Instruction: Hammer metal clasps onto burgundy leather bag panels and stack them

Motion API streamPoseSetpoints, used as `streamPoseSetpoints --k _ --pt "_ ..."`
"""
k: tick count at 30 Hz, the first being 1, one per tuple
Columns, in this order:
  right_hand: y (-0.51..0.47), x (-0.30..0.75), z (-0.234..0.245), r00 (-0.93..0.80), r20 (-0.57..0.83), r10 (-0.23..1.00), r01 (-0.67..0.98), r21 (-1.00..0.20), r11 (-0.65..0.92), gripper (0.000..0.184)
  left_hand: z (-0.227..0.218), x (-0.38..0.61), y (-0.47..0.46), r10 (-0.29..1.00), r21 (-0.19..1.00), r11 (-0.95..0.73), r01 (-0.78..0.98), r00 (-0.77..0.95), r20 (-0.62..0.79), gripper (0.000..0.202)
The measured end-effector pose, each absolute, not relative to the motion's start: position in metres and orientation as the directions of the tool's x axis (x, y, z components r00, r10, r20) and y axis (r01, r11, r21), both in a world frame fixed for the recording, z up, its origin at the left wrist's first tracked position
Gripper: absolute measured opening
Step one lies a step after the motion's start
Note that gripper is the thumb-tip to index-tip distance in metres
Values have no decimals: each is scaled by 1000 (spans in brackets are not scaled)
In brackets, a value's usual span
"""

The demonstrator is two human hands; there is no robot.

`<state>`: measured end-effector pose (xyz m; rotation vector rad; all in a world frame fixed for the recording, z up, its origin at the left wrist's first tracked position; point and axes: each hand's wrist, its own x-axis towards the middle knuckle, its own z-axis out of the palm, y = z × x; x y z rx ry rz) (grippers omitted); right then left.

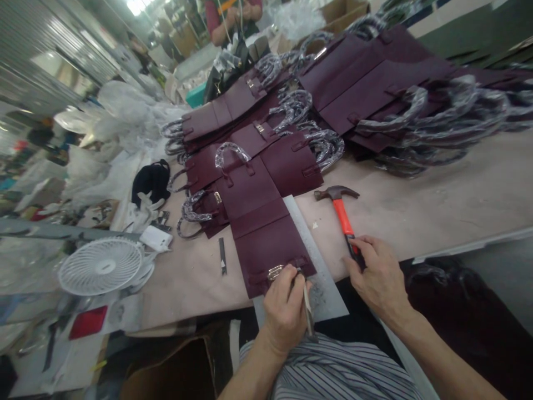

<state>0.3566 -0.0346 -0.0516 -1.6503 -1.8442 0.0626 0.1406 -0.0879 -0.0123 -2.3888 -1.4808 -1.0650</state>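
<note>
Right hand (380, 273) grasps a hammer (343, 216), right of the maroon bag (266, 236). Left hand (285, 311) grips a slim tool (308, 312) at the bag's near end.

Grey-striped garment (345, 369), bare forearms (437, 350)

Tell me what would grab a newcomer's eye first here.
Probably the claw hammer, its orange-red grip bright against the beige tabletop, its end in the right hand. Next, the burgundy handbags with plastic-wrapped handles, spread across the middle and upper right. Then the white fan at the left.
</note>
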Motion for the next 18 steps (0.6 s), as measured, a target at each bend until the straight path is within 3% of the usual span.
streamPoseSetpoints --k 8,14,18 --pt "-33 358 -48 -2 416 909 862 -459 213 29 -12 134 -78 782 339 -518 785 275 559 30" --pt "-33 358 -47 10 400 916 856 -477 198 26 -9 132 -64 876 561 -410 720 140 461 15" --pt "-33 358 -47 18 384 923 858 -480 182 25 -11 132 -60 895 635 -382 671 97 436 7"
